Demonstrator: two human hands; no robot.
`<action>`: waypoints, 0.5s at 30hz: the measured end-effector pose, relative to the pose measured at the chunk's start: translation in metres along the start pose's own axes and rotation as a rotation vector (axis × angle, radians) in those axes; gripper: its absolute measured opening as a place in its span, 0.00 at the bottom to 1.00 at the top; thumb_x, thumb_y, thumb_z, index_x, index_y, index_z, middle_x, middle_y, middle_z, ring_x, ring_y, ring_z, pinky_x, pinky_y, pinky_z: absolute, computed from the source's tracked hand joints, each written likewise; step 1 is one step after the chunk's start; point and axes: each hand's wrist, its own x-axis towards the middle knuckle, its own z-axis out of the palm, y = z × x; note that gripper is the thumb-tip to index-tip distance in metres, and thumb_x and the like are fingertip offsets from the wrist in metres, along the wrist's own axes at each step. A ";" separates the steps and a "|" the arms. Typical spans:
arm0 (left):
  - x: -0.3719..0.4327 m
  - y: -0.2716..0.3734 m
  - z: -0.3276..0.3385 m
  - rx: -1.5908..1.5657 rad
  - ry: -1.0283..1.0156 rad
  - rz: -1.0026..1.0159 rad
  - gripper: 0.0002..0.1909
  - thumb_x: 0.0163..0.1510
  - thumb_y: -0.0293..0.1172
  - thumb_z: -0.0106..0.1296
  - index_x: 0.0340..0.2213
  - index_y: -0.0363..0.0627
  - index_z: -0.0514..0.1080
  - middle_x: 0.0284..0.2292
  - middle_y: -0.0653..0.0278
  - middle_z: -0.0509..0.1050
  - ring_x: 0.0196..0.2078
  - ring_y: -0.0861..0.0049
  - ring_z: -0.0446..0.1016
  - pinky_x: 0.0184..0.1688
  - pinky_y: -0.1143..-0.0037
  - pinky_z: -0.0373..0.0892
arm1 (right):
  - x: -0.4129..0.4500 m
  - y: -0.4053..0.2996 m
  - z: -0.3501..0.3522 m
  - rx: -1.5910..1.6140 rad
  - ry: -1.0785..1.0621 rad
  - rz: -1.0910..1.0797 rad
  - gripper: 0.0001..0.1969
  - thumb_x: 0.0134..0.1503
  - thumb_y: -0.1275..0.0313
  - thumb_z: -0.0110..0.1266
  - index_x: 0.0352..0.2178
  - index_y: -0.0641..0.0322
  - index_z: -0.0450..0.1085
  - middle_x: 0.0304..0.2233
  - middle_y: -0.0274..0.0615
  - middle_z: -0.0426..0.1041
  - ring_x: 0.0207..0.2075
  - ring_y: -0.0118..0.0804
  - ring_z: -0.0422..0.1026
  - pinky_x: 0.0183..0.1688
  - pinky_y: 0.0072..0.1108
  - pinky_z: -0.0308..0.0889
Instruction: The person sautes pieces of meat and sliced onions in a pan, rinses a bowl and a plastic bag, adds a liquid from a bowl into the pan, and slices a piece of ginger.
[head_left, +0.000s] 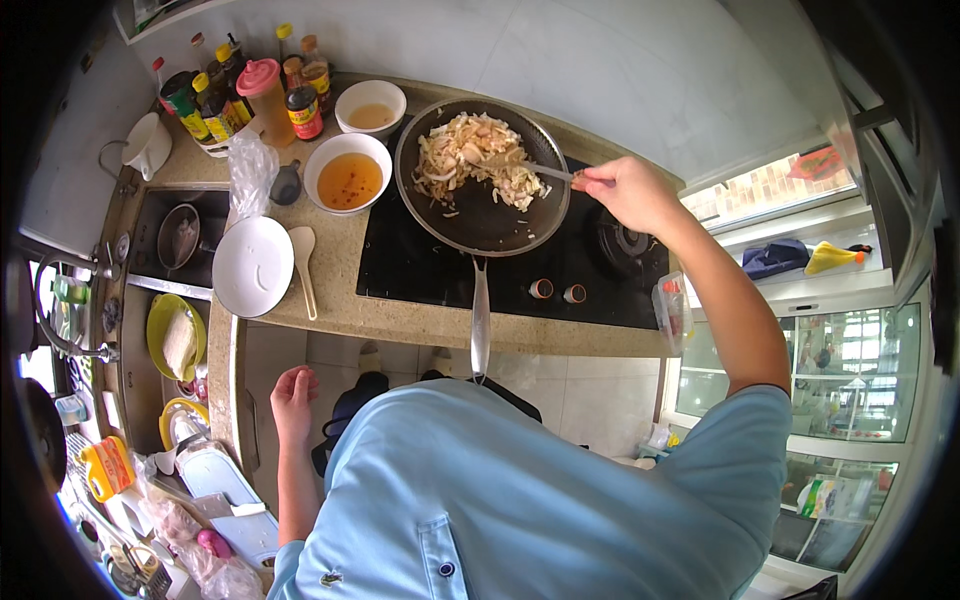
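Observation:
My right hand (624, 196) is closed on the handle of a spatula (546, 171), whose far end lies among the food. Sliced onion and pale pieces, perhaps meat (480, 154), fill the upper part of a frying pan (495, 221) on the black cooktop (420, 277). The pan's metal handle (481, 315) points toward my body, with no hand on it. My left hand (295, 394) hangs below the counter edge, fingers curled, with nothing visible in it. Left of the pan stand a white bowl of amber liquid (349, 180) and a bowl of cloudy liquid (371, 115).
An empty white bowl (253, 266) and a rice paddle (304, 270) lie near the counter's front edge. Seasoning bottles (303, 109) crowd the back left corner beside a plastic bag (253, 172). A double sink (139, 247) is at left; a plastic container (673, 311) stands right of the cooktop.

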 end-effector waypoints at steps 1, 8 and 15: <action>0.000 0.001 0.000 0.001 0.004 -0.003 0.12 0.63 0.35 0.52 0.41 0.37 0.74 0.34 0.66 0.78 0.34 0.83 0.75 0.34 0.81 0.71 | 0.004 -0.001 0.000 0.001 0.000 0.003 0.11 0.59 0.61 0.55 0.39 0.47 0.80 0.32 0.45 0.79 0.34 0.47 0.77 0.38 0.32 0.70; 0.005 0.001 0.003 0.038 -0.055 0.023 0.12 0.63 0.35 0.51 0.41 0.38 0.74 0.34 0.64 0.78 0.35 0.80 0.76 0.35 0.80 0.72 | 0.033 -0.022 0.025 -0.169 -0.167 0.082 0.12 0.58 0.60 0.56 0.39 0.50 0.80 0.32 0.49 0.78 0.33 0.49 0.77 0.38 0.33 0.70; 0.004 -0.020 -0.010 0.019 0.024 -0.016 0.13 0.64 0.36 0.51 0.42 0.38 0.74 0.35 0.64 0.78 0.35 0.80 0.77 0.34 0.80 0.72 | -0.020 -0.034 0.012 -0.135 -0.234 -0.037 0.11 0.57 0.61 0.56 0.38 0.49 0.80 0.33 0.50 0.78 0.36 0.52 0.77 0.40 0.34 0.71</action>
